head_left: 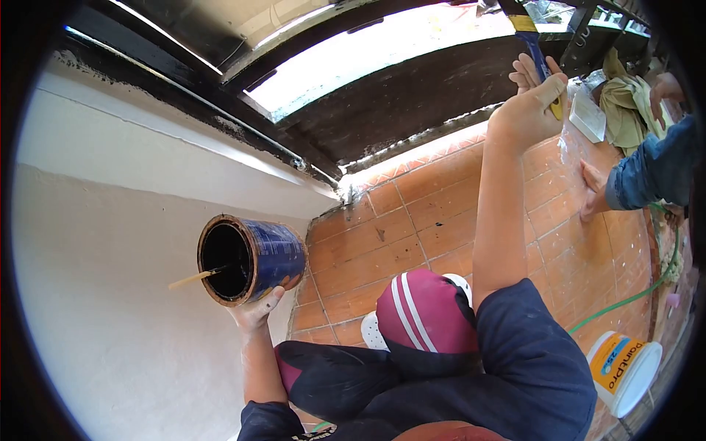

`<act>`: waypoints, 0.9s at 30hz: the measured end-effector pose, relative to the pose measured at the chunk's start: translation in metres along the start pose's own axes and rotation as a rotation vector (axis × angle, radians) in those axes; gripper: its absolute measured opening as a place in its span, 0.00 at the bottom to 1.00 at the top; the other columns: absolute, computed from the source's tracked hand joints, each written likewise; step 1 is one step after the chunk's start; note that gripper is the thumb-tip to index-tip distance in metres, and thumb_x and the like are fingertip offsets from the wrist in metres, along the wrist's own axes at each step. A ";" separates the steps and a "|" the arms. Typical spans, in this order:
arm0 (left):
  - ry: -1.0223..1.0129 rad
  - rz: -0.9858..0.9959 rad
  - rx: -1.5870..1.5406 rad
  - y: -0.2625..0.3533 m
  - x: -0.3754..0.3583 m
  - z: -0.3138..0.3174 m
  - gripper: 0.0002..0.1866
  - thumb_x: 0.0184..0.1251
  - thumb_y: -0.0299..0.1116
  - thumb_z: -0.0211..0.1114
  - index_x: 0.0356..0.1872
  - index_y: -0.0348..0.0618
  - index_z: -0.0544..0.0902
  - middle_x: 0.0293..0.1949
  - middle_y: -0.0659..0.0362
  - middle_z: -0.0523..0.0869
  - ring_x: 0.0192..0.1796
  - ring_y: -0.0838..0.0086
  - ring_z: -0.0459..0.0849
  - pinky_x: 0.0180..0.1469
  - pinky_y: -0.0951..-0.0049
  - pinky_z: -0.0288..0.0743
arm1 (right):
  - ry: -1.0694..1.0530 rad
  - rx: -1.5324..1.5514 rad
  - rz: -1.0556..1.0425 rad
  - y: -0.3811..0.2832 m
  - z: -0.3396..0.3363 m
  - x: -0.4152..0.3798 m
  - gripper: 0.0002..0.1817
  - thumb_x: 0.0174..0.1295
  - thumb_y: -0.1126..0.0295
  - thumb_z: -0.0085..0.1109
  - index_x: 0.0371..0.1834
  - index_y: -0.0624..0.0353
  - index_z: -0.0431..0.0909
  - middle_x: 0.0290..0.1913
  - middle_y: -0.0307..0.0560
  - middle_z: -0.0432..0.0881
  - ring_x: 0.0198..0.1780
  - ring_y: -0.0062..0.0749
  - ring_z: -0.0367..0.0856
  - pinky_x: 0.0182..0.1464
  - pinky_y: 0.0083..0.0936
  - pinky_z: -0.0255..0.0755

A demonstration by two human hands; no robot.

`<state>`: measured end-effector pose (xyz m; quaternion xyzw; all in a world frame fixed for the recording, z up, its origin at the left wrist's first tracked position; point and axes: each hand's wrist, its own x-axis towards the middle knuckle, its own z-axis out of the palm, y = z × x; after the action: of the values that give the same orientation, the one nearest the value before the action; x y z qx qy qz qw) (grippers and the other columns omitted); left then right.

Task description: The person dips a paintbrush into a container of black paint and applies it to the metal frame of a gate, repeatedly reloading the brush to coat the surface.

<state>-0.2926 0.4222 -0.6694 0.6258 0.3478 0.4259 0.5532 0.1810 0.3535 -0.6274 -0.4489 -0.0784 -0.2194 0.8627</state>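
My left hand (257, 310) supports a blue paint can (278, 250) from below, its thumb along the side and the other fingers mostly hidden. The can's mouth is tilted toward me, showing dark paint inside and brown drips on the rim. A thin wooden stick (193, 280) pokes out of it. Raised at the upper right, my right hand (526, 110) grips a paintbrush (535, 57) by its blue and yellow handle, bristles pointing up. The brush head overlaps the dark frame (397, 110) along the opening in this view.
A white wall (110, 257) stands at left, above an orange tiled floor (412, 228). Another person's foot (594, 189) and denim leg (654, 173) are at right, near a crumpled cloth (625, 110). A green hose (625, 300) and a white paint bucket (625, 371) lie at lower right.
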 end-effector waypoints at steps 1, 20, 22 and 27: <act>-0.001 0.001 -0.001 0.001 0.000 0.002 0.45 0.44 0.24 0.87 0.68 0.34 0.73 0.59 0.47 0.80 0.56 0.55 0.86 0.49 0.58 0.94 | -0.005 -0.011 -0.001 -0.001 0.001 -0.001 0.24 0.85 0.57 0.45 0.49 0.73 0.79 0.37 0.58 0.91 0.35 0.32 0.92 0.35 0.18 0.85; -0.006 -0.128 0.100 -0.004 -0.005 -0.015 0.50 0.39 0.31 0.92 0.67 0.33 0.74 0.61 0.52 0.82 0.61 0.63 0.83 0.64 0.59 0.82 | -0.590 0.198 0.423 -0.032 0.053 -0.132 0.19 0.84 0.63 0.50 0.50 0.70 0.84 0.32 0.47 0.90 0.29 0.16 0.84 0.34 0.14 0.76; -0.002 -0.150 0.122 -0.006 -0.006 -0.017 0.50 0.38 0.33 0.93 0.67 0.34 0.74 0.61 0.53 0.82 0.61 0.65 0.83 0.65 0.61 0.81 | -0.491 0.156 0.361 -0.022 0.051 -0.113 0.20 0.84 0.62 0.50 0.49 0.71 0.83 0.31 0.50 0.90 0.29 0.19 0.85 0.34 0.15 0.77; 0.012 -0.127 0.070 -0.015 -0.009 -0.022 0.51 0.37 0.33 0.93 0.67 0.34 0.74 0.61 0.53 0.82 0.61 0.64 0.83 0.66 0.60 0.81 | -0.255 0.035 0.184 -0.007 0.029 -0.064 0.24 0.84 0.57 0.49 0.48 0.73 0.81 0.30 0.53 0.90 0.29 0.26 0.89 0.34 0.14 0.79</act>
<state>-0.3158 0.4250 -0.6846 0.6190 0.4048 0.3810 0.5549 0.1228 0.3931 -0.6268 -0.4633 -0.1498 -0.0794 0.8698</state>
